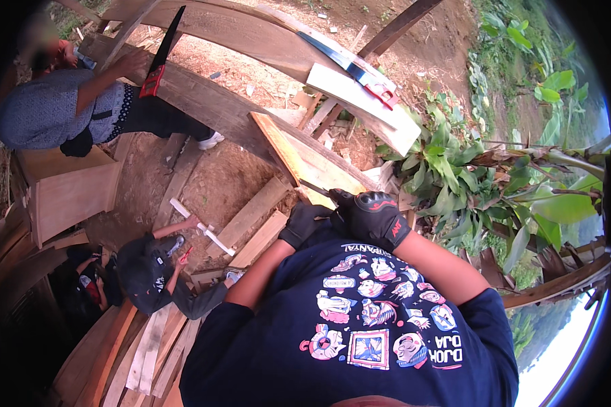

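Note:
Both of my hands wear black gloves and are close together in front of my chest. My left hand (304, 224) is closed, its fingers curled toward the other glove. Beside it my right hand (370, 218), with red marks on the glove, is closed too. What lies between the fingers is hidden. Just beyond them, a pale wooden board (326, 169) rests on a long weathered beam (217, 108). A narrower wooden strip (276, 146) lies along that board's left side.
A red-handled handsaw (157, 74) leans at the beam's left; another handsaw (360, 71) lies by a white board (366, 105). One person (54, 108) stands left; another (142, 271) crouches with a white strip (204, 227). Planks (146, 353) fill the lower left; leafy plants (448, 169) grow right.

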### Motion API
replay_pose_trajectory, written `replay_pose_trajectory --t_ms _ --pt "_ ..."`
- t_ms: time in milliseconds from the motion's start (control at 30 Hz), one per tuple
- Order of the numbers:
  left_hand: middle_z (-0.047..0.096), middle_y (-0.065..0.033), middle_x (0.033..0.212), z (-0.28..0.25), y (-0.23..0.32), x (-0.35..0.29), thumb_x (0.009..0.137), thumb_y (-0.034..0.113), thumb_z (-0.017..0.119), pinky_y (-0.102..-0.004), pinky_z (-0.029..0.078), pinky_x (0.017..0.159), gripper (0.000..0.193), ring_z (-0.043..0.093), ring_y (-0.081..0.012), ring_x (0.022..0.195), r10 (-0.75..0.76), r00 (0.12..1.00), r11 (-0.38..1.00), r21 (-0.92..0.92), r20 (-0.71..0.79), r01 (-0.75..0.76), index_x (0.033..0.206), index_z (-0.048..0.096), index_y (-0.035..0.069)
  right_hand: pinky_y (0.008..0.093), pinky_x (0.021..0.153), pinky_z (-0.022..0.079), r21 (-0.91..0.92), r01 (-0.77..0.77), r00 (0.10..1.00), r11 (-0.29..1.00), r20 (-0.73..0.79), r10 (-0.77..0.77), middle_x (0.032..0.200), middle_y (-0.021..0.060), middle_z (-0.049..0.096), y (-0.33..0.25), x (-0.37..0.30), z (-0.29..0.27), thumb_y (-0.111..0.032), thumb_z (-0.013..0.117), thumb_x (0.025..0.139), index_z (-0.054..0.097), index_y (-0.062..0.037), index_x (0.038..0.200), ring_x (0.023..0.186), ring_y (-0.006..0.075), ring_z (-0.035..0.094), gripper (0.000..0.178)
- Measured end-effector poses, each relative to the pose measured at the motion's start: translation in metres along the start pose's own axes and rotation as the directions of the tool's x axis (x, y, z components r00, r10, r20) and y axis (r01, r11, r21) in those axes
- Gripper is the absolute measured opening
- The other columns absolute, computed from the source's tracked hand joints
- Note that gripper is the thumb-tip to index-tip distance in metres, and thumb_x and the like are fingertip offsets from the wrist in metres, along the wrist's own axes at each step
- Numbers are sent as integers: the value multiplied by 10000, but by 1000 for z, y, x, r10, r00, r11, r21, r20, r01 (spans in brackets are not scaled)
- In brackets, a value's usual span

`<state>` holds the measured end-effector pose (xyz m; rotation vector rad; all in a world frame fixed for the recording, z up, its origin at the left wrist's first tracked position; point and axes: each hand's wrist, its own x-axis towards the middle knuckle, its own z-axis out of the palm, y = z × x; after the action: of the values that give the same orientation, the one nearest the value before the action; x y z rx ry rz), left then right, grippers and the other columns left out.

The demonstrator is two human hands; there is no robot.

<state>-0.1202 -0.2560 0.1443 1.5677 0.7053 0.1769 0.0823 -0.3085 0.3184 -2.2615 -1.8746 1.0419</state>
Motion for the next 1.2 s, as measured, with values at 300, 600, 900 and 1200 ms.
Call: replay_pose_trajectory --t_ms 300,600,900,1200 --pt "771 -248 1151 -58 42 -31 855 280 766 -469 586 907 495 756 -372 1093 -485 747 871 -182 -454 456 1252 714 -10 486 770 606 98 262 955 960 -169 -244 1013 222 779 20 -5 16 -353 692 991 694 -101 1429 843 385 763 505" --pt "779 -244 1159 -154 118 -49 963 491 750 -549 576 912 560 745 -459 1068 -13 602 680 435 -799 591 1313 717 56 494 812 610 85 276 937 957 -246 -248 1115 250 772 63 -42 14 -327 675 1013 639 -46 1474 911 413 763 541" --pt "770 -236 1148 -167 227 -10 949 496 742 -530 573 916 535 738 -432 1069 121 841 406 799 -527 443 1246 759 52 471 1051 562 404 -67 995 912 -39 90 1416 254 700 103 -93 -14 -321 606 1043 615 -84 1531 1235 417 714 542" --pt "761 -210 1262 -106 258 55 941 565 724 -521 562 1023 598 724 -401 1188 -79 968 404 881 -237 248 1314 750 98 422 885 607 521 87 952 849 -295 83 1224 151 759 141 -123 -42 -67 774 894 719 -78 1300 1068 319 758 411"
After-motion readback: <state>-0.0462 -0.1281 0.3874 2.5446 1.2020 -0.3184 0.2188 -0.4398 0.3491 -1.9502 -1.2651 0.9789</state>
